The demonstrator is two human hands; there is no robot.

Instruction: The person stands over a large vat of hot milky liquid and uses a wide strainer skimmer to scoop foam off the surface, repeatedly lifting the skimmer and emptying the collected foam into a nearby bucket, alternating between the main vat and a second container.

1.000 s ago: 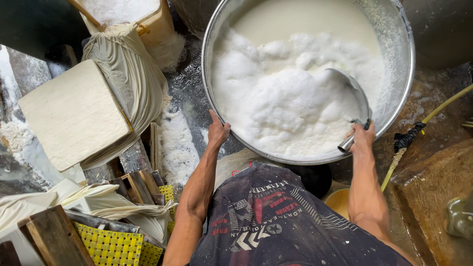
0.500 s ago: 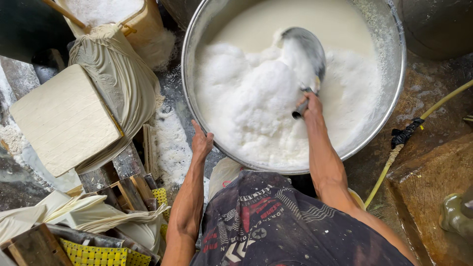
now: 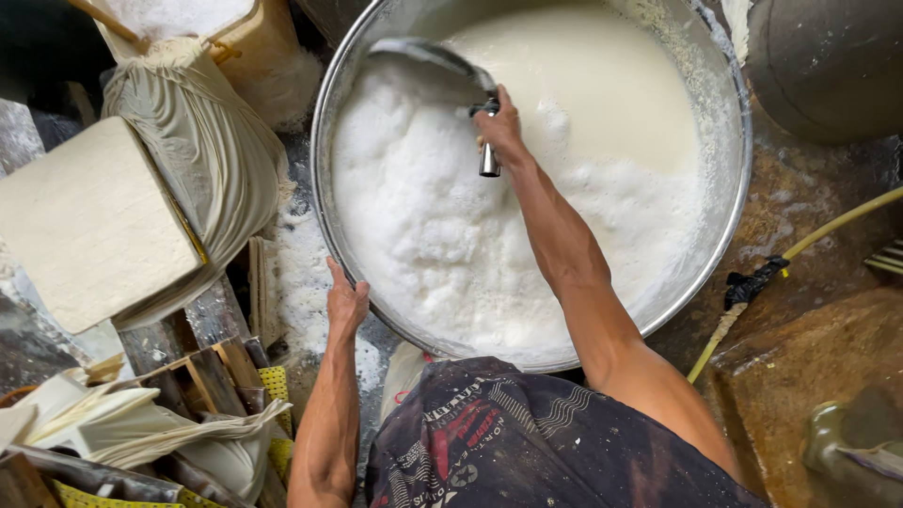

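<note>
Head camera looks straight down on a big round metal basin [image 3: 729, 226] that fills the upper middle of the floor area. The basin holds a white liquid [image 3: 602, 103], smooth toward its far side, and a thick heap of white foam [image 3: 423, 226] covering its near and left part.

The right hand [image 3: 499, 127] reaches in over the foam, fingers wrapped tight around the short metal handle of a ladle [image 3: 428, 61]. The ladle's wide shallow bowl lies at the far left edge of the basin, just above the foam, tilted toward the rim. The handle end sticks out below the fist.

The left hand [image 3: 346, 301] rests on the near left rim of the basin, fingers spread flat and holding nothing, palm pressed against the metal edge.

Left of the basin stands a bulging cloth sack [image 3: 202, 160], tied at the top, leaning against a pale block [image 3: 89, 226] with a flat square face. Folded cloths [image 3: 141, 423] and wooden slats [image 3: 202, 372] lie at the near left corner. To the right of the basin a yellowish hose [image 3: 828, 230] runs across the wet brown floor [image 3: 818, 367], with a dark rag knotted around it. A second dark metal pot [image 3: 828, 66] sits at the far right corner.
</note>
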